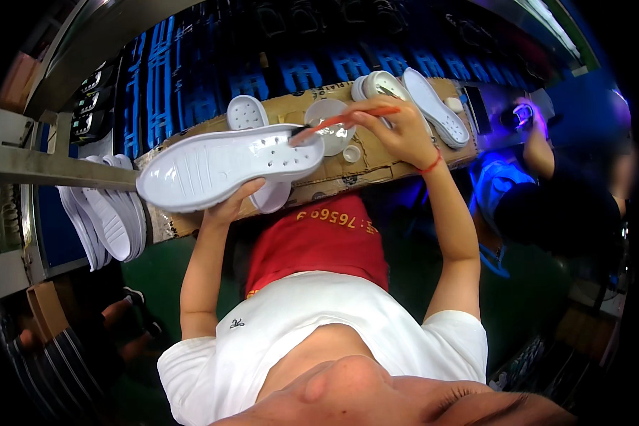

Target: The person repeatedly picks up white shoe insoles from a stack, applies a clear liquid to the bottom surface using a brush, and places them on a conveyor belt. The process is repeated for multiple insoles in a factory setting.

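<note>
My left hand is closed on the near edge of a white shoe sole, which it holds up over the bench with the hollow inner side facing me. The sole has ridges on its left part and small holes at its right end. Between the fingers of my right hand is a brush with an orange handle. Its dark bristles are at the right end of the sole, on or just above the surface. A bowl with clear liquid stands behind that end, with a small white cap near it.
Cardboard covers the bench. More white soles lie at the right, another behind the held one, and a stack hangs at the left. Beyond runs a conveyor with blue strips. Another person sits at the right.
</note>
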`<state>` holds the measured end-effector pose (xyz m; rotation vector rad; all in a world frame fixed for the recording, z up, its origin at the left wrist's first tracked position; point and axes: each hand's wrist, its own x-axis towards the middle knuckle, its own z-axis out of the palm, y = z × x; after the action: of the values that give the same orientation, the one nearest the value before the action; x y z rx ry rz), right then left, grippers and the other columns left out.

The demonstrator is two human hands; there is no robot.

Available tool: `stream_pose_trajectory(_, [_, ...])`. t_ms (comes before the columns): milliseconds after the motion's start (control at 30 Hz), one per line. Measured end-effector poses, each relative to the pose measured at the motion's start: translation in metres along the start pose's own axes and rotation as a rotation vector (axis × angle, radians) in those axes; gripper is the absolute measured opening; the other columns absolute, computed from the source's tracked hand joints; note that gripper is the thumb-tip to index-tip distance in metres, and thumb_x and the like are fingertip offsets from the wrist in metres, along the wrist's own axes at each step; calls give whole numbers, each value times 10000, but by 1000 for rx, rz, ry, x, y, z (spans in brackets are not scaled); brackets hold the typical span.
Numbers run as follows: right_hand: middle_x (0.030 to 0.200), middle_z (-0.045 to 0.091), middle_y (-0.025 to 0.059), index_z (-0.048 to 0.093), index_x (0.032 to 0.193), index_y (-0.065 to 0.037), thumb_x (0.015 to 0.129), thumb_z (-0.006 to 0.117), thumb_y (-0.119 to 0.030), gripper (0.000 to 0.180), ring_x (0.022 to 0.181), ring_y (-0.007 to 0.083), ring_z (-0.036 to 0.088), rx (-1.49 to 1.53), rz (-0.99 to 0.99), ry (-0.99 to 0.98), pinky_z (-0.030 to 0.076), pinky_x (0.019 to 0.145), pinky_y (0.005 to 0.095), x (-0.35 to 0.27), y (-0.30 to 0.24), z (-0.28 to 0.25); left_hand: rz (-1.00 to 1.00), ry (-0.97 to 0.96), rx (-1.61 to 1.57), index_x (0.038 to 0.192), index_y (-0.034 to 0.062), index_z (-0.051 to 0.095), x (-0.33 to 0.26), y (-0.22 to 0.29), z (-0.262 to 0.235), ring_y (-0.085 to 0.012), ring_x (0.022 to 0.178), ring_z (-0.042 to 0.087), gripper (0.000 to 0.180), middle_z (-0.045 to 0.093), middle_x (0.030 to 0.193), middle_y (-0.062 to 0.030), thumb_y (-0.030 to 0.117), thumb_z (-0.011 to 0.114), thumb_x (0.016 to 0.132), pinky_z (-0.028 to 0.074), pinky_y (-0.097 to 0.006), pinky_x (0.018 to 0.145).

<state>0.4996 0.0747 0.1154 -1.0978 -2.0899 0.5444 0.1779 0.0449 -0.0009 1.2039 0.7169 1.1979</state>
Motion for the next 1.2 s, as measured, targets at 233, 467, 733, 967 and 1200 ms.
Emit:
stream_pose_trajectory(233, [805, 731, 103, 694, 988, 77, 967, 564, -184, 292, 766, 106, 652, 524, 368, 107, 520, 753, 276, -28, -28, 40, 466, 23, 437, 1312, 72, 464, 19, 30, 28, -248, 1234, 505, 731, 506, 1310, -93, 76, 830, 679, 402, -347, 1079])
stream_pose_trajectory(467, [826, 730, 99, 717, 962, 51, 944, 601, -175, 255, 799, 148, 660, 886, 305, 14, 521, 770, 292, -5, -80, 88, 223, 30, 89, 1386, 94, 377, 11, 28, 24, -223, 1307, 426, 810, 445, 1369, -79, 187, 836, 725, 359, -371, 1121])
stream_pose_trajectory(733, [887, 703, 68, 733, 995, -31, 922, 620, -152, 181, 940, 183, 613, 453, -226, -109, 496, 819, 307, 83, -28, 78, 152, 145, 238, 1432, 64, 316, -5, 15, 21, -227, 1255, 480, 774, 473, 1360, -111, 39, 756, 796, 402, -355, 1058])
stream_pose_trajectory(967, [851, 708, 66, 728, 1007, -36, 926, 607, -143, 180, 913, 177, 628, 30, -32, -110, 487, 817, 288, 29, 21, -1, 137, 200, 289, 1327, 34, 473, -10, 15, 15, -226, 1166, 554, 681, 547, 1281, -116, 22, 798, 729, 453, -341, 1008])
stream_pose_trajectory(1200, [844, 700, 85, 698, 986, 39, 952, 576, -122, 204, 757, 153, 665, 423, 362, 118, 509, 735, 278, -34, -20, 31, 449, 87, 492, 1312, 91, 481, 16, 37, 35, -258, 1221, 519, 793, 527, 1281, -119, 32, 860, 618, 426, -369, 1065])
